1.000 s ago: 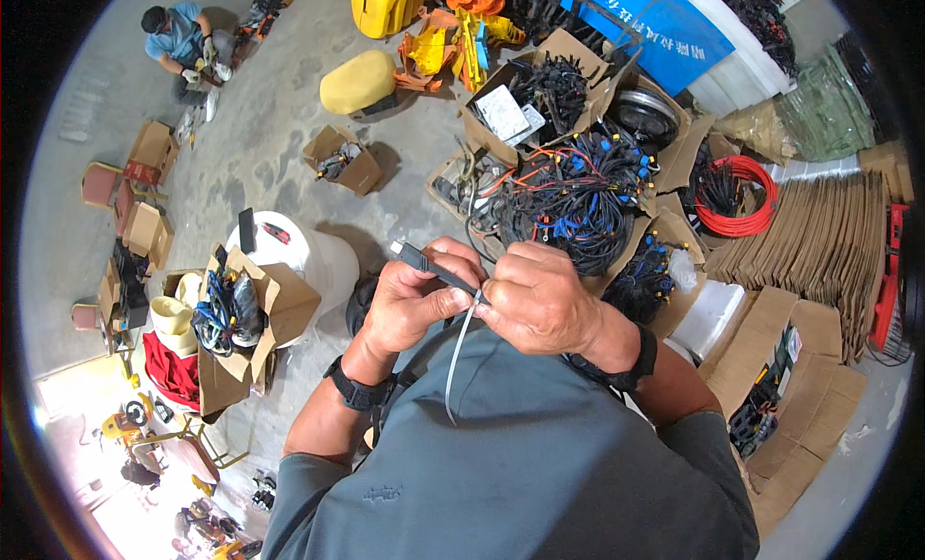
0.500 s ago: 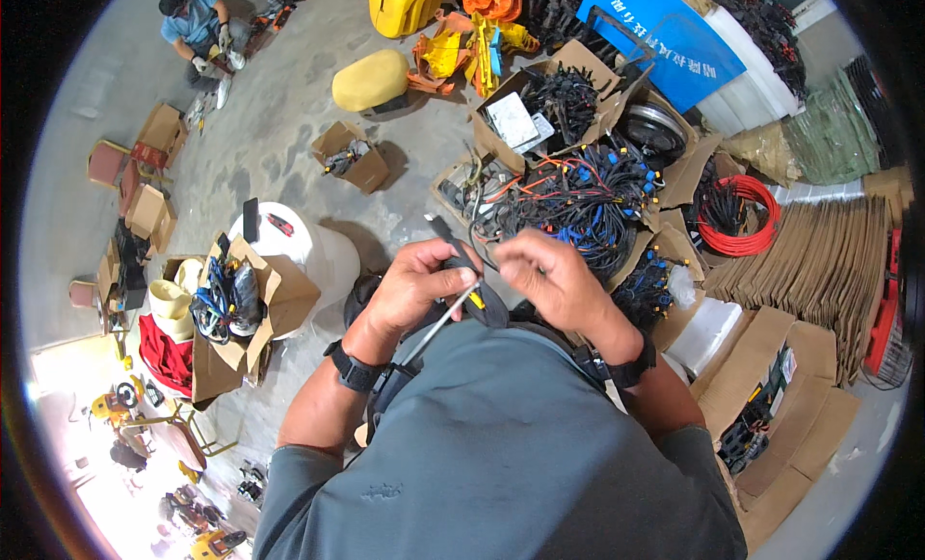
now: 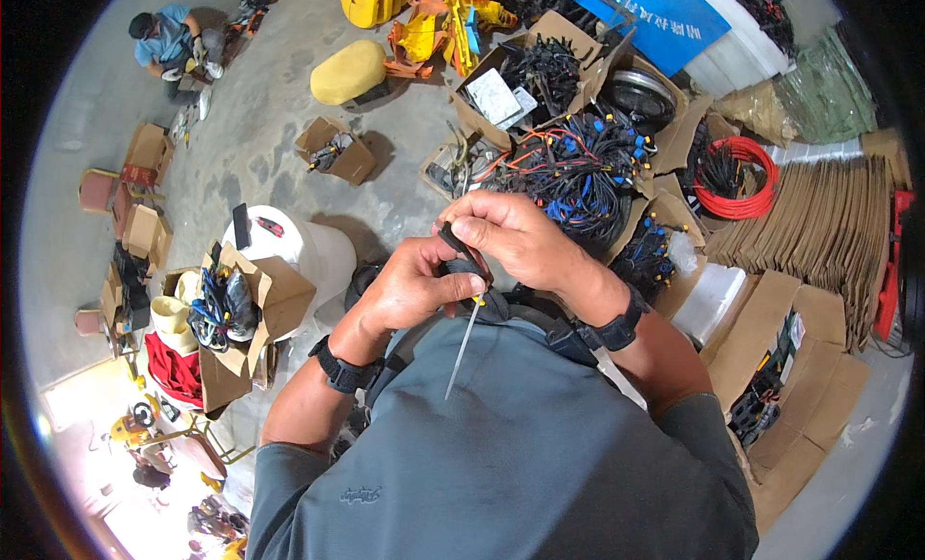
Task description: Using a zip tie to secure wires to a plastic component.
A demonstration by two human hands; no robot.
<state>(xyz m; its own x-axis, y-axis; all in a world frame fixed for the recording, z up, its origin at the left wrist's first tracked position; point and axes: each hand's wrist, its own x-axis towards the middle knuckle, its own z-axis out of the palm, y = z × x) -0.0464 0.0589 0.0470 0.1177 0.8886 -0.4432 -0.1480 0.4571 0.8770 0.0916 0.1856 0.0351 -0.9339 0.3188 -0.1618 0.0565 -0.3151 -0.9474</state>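
Observation:
In front of my chest, my left hand (image 3: 409, 280) is closed around a small bundle of black cable (image 3: 493, 305). Its thumb presses near a small yellow part beside the bundle. From under that thumb a thin pale strip (image 3: 462, 353) hangs down over my shirt; its exact kind is unclear. My right hand (image 3: 511, 237) comes in from the other side, with thumb and fingers pinched on the upper end of the black cable. Both hands nearly touch, and their fingers hide part of the bundle.
Ahead to the right lies a large heap of black cables (image 3: 578, 184) with blue connectors. Flattened cardboard (image 3: 800, 237) and an open carton (image 3: 809, 386) stand at right. At left are a white drum (image 3: 323, 261) and a box of cables (image 3: 284, 295). Another person (image 3: 169, 44) sits far left.
My right hand has moved left and closed on the cable's upper end. The pale strip now points more steeply downward. The whole view has shifted slightly.

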